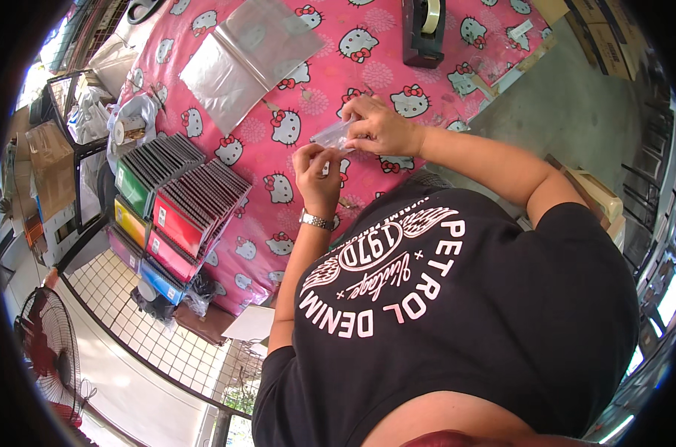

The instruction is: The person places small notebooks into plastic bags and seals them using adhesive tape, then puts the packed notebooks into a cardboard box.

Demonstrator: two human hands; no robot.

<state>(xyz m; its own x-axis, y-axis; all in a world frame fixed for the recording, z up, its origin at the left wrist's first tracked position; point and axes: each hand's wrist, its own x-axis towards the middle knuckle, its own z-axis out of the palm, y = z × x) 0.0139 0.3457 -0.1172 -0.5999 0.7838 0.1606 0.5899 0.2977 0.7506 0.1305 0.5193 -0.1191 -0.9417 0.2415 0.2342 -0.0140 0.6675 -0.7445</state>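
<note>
Between my hands is a small clear plastic bag (329,136), crumpled and shiny, held just above a pink patterned tablecloth (256,132). My left hand (319,173), with a metal watch on its wrist, has its fingers curled in on the bag's near end. My right hand (385,128) pinches the other side between thumb and fingers. Whether anything lies inside the bag is too small to tell. Beyond my hands, flat clear plastic sleeves (237,71) lie on the cloth.
A black tape dispenser (423,37) stands at the far side of the table. Stacked spiral notebooks (181,194) in several colours rise at the left edge. A fan (51,350) stands at the lower left, and cardboard boxes (602,41) sit at the far right.
</note>
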